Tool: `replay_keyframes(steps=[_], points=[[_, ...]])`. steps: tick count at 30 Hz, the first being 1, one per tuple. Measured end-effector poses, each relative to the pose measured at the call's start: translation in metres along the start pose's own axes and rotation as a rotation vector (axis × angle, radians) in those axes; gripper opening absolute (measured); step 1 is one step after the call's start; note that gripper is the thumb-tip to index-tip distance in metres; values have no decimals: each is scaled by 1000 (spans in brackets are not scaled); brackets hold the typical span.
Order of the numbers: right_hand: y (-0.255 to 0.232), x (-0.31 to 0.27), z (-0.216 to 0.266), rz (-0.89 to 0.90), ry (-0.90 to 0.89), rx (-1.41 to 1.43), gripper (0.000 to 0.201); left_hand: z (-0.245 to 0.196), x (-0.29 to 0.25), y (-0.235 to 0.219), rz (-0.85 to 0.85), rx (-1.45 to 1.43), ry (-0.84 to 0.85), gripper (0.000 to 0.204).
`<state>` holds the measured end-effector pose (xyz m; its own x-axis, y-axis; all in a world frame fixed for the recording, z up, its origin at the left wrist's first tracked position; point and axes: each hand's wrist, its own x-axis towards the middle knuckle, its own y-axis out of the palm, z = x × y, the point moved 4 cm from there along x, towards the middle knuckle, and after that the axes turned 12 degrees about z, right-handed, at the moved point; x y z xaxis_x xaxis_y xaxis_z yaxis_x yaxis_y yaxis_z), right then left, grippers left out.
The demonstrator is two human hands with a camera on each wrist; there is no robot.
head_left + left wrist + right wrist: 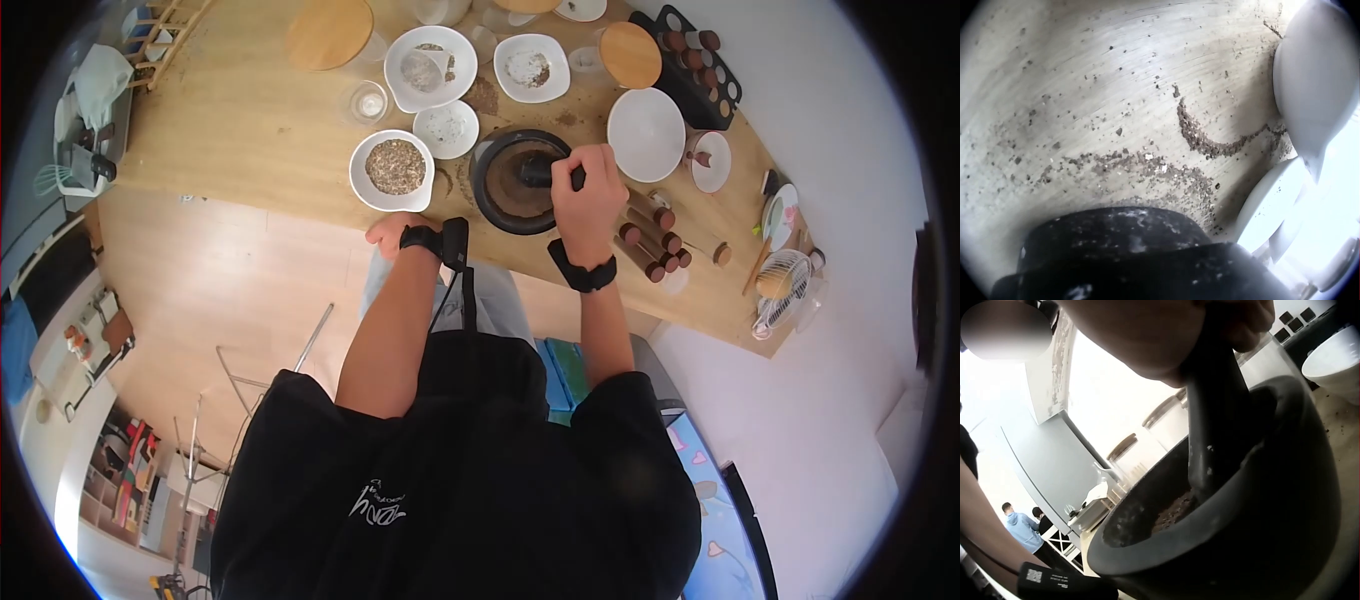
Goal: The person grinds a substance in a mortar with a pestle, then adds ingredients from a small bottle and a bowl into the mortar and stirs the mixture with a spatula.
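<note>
Two hands [591,193] | one pestle [1211,431], right-held | one mortar [1285,500] around it

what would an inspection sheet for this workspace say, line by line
Surface: wooden table with scattered brown crumbs, some in curved lines.
Job's things: black mortar holding brown ground material; black pestle tilted in it; spouted white bowl of coarse flakes to its left.
Clutter: brown-capped tubes right of the mortar; black rack at the upper right.
Hands: right hand grips the pestle; left hand is by the table's near edge, finger pose unclear.
Cables: thin dark line near the left wrist; cord or strap, cannot tell.
Surroundings: light floor; person in blue in the background.
</note>
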<state>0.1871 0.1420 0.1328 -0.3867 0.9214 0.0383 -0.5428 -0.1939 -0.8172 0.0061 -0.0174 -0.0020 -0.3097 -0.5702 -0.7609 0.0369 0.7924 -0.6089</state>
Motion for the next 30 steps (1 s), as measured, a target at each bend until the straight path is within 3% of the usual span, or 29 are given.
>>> replay_keyframes(steps=[3, 7, 9, 11, 12, 15, 17, 19, 21, 22, 25, 26, 27, 29, 30], points=[[14, -15, 10, -219, -28, 1, 15, 0, -3, -3, -24, -22, -21, 63], [1, -21, -1, -66, 40, 26, 15, 1, 4, 0, -6, 20, 18, 61], [0, -12, -5, -120, 58, 3, 15, 1, 6, 0, -4, 59, 43, 62], [10, -14, 14, -130, -80, 23, 15, 5, 4, -2, -2, 103, 59, 63], [9, -18, 23, -8, -74, -92, 14, 5, 2, 1, -10, 65, 38, 62], [2, -10, 2, -91, -31, 3, 13, 2, 7, -3, -3, 128, 85, 62], [11, -13, 1, -126, -88, 5, 13, 3, 8, -1, 44, 35, 54, 50], [9, -23, 7, -158, -115, 17, 13, 11, 41, 7, 26, 176, 102, 44], [6, -23, 7, 52, -57, -27, 14, 17, 68, 14, 20, 318, 151, 39], [2, -15, 0, -37, -45, -26, 13, 21, 80, 16, 31, 329, 163, 36], [11, -10, 2, -150, -138, 29, 14, 21, 66, 14, 30, 307, 157, 34], [14, -19, 13, -41, -176, 14, 15, 14, 52, 10, 22, 297, 158, 35], [11, -21, 16, -40, -177, 21, 15, 6, 37, 5, 15, 288, 160, 35], [4, -16, 10, 78, -93, -20, 14, 2, 8, -1, 25, 6, 18, 40], [1, -10, -1, -31, -49, 61, 14, 6, 20, 0, 23, 8, 15, 40]])
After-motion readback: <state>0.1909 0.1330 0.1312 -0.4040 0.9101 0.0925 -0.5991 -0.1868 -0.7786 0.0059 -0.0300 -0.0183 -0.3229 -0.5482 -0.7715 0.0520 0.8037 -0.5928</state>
